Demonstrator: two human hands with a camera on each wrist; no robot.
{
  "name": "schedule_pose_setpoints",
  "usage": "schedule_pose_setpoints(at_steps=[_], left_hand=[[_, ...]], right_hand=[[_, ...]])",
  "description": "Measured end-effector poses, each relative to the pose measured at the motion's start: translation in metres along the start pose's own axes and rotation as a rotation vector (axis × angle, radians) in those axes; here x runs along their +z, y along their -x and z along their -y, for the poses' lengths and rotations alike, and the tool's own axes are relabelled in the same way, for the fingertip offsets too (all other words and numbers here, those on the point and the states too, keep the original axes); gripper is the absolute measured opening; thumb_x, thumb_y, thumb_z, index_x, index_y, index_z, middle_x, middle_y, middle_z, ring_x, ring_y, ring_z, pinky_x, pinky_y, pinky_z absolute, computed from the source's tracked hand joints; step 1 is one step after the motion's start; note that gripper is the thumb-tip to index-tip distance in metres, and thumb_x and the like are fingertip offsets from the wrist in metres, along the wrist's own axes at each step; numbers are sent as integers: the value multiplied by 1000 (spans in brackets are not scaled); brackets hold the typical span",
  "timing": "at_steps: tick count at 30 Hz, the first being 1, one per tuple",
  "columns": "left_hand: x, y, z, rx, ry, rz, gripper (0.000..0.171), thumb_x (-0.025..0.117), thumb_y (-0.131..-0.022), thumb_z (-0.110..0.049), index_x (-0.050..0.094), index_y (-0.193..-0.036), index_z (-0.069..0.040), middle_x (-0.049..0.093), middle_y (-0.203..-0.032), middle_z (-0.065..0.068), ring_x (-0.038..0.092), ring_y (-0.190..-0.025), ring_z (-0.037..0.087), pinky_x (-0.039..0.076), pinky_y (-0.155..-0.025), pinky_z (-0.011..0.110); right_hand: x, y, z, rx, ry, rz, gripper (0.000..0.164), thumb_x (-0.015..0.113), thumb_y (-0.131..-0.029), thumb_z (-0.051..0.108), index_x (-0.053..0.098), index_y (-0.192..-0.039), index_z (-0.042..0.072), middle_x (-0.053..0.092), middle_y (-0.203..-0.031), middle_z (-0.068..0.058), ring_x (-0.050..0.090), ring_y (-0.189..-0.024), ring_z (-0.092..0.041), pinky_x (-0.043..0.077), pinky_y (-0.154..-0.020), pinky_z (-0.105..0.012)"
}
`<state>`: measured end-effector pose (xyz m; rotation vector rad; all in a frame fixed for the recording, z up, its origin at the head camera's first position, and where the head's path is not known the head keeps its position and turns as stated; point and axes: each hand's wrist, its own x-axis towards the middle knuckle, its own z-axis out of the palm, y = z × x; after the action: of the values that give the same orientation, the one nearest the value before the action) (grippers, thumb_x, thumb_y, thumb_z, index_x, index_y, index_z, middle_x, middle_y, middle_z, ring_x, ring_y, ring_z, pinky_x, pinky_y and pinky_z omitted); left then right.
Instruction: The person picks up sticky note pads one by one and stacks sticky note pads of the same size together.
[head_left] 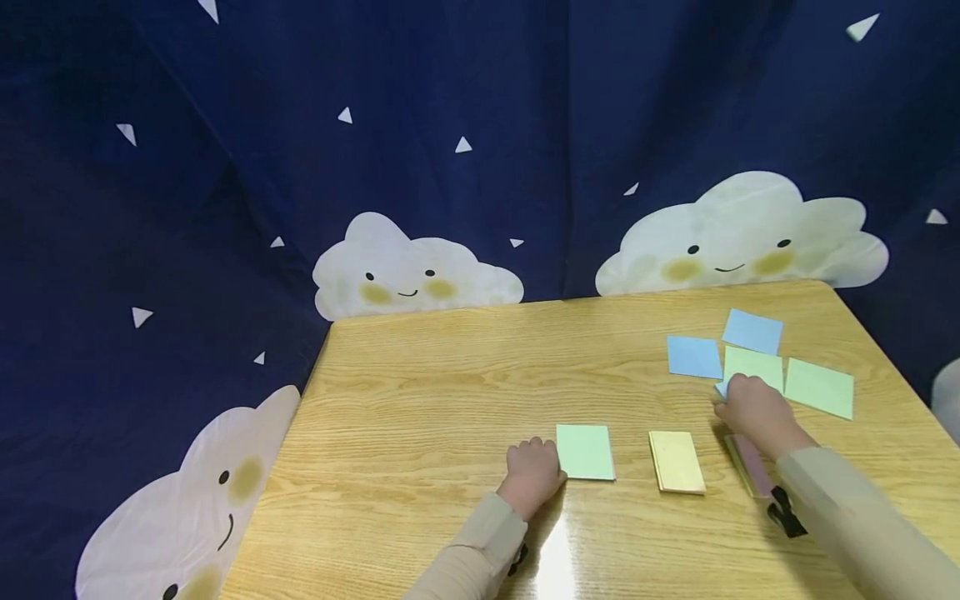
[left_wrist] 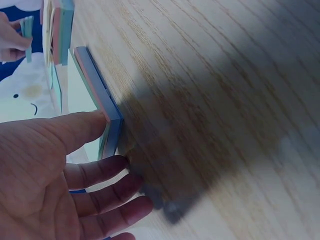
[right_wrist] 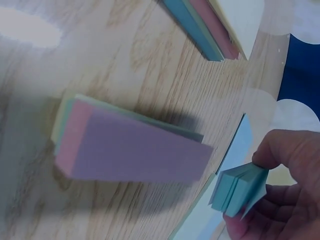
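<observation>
Between thumb and fingers, my right hand (head_left: pixel 756 415) pinches a small stack of teal-blue sticky notes (right_wrist: pixel 237 190), its sheets slightly splayed. That stack is mostly hidden by the hand in the head view. Below it lies a purple, pink and green pad (right_wrist: pixel 140 145), partly under the right forearm. My left hand (head_left: pixel 532 473) rests at the near left corner of a pad with a pale green top (head_left: pixel 586 452). In the left wrist view, the thumb (left_wrist: pixel 87 127) touches this pad's edge, which shows pink and blue layers; the other fingers are loosely bent.
A pale yellow-topped pad (head_left: pixel 677 462) lies between the hands. Beyond the right hand are two blue notes, one left (head_left: pixel 693 357) and one farther back (head_left: pixel 753 332), and two green ones, one nearer (head_left: pixel 753 362) and one right (head_left: pixel 819 388). A dark curtain (head_left: pixel 450 100) hangs behind the wooden table (head_left: pixel 420 400).
</observation>
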<state>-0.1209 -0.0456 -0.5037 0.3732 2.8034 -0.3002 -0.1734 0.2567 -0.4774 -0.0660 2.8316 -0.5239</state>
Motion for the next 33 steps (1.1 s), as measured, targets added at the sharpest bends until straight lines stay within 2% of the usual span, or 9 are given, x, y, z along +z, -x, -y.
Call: schedule_pose_setpoints(at_steps=[6,14,23,33], left_hand=[[0,1,0,2,5,-8,38,54,-83,-50,57,-86,-13,52,-77,2,52,-71,16,42,-64,30],[2,0,-1,5,-3,-17,38,54,-83,-50,57,-85,-13,51,-76,2,52,-70,15,41,-63,29],[3,-2,-1,7,-16,-23,38,53,-84,-51,57,-84,-12,51,-76,2,52,-69,15,42,-62,30],[2,0,-1,7,-13,-24,39,54,-83,-51,58,-87,-12,52,-77,2,53,-71,15,41,-63,29]], right_hand=[[-2,12,-7,15,-26,1,23,54,-82,11,41,-72,-5,41,-60,-10,40,-52,-21,34,-46,-32],[-1,25,-16,-24,-38,-67,22,53,-80,12,39,-66,0,36,-57,-7,35,-50,-18,30,-44,-30],[3,37,-17,19,-55,-49,23,53,-80,12,39,-66,2,36,-58,-6,35,-50,-17,30,-44,-29],[7,45,-18,60,-57,-35,24,57,-79,13,41,-72,-5,39,-59,-8,38,-52,-19,33,-45,-30]])
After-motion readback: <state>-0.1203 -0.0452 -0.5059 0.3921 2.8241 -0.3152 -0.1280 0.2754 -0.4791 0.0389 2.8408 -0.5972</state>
